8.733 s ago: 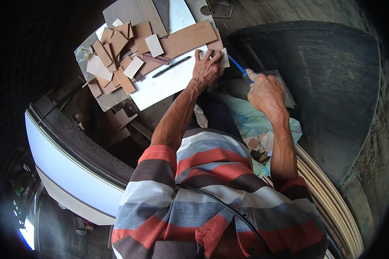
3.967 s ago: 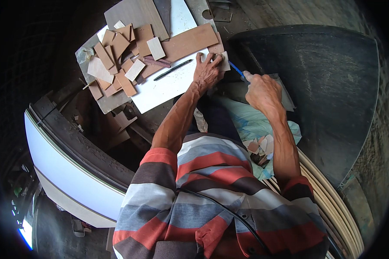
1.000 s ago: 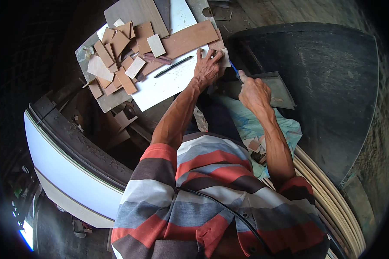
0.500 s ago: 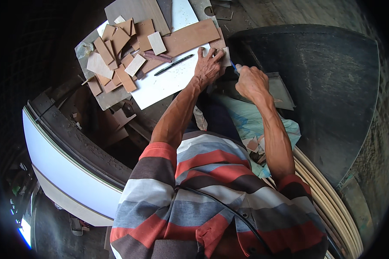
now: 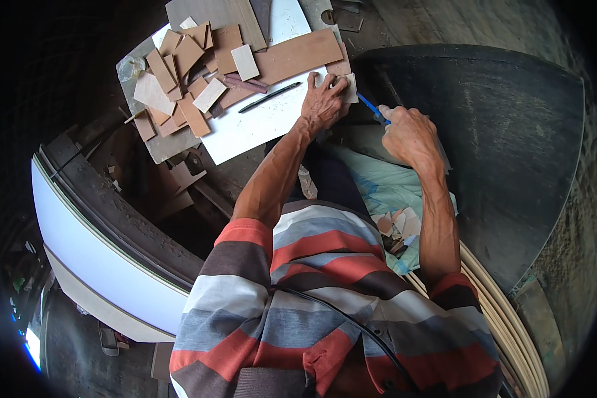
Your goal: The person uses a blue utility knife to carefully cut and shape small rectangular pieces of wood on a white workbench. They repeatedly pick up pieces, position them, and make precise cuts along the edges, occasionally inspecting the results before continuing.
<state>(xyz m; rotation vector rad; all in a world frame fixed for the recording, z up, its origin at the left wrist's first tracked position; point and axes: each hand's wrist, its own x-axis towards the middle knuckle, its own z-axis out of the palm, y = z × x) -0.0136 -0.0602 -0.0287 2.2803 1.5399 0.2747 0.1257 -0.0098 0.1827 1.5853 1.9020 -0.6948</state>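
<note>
My left hand (image 5: pixel 324 105) has its fingers curled down over a small pale wood piece (image 5: pixel 352 87), pinning it at the right edge of the white board (image 5: pixel 235 136). In my right hand (image 5: pixel 411 137) is a slim blue hand tool (image 5: pixel 369 102), gripped in a closed fist. The tool slants up and left, and its tip is close to the edge of the wood piece; whether they touch I cannot tell. Left of my left hand lies a black pen (image 5: pixel 269 98). Beyond it stretches a long brown wood strip (image 5: pixel 298 56).
A heap of small brown and pale wood pieces (image 5: pixel 191 109) covers the left of the work surface. Right of my hands stands a large dark curved panel (image 5: pixel 497 152). A pale green sheet (image 5: pixel 371 179) with scraps lies below, near bent wooden strips (image 5: pixel 501 312). A curved white panel (image 5: pixel 93 232) is at left.
My right hand has drawn the blue tool to the right and slightly down, so more of the tool shows. The left hand stays on the wood piece. The view has shifted slightly.
</note>
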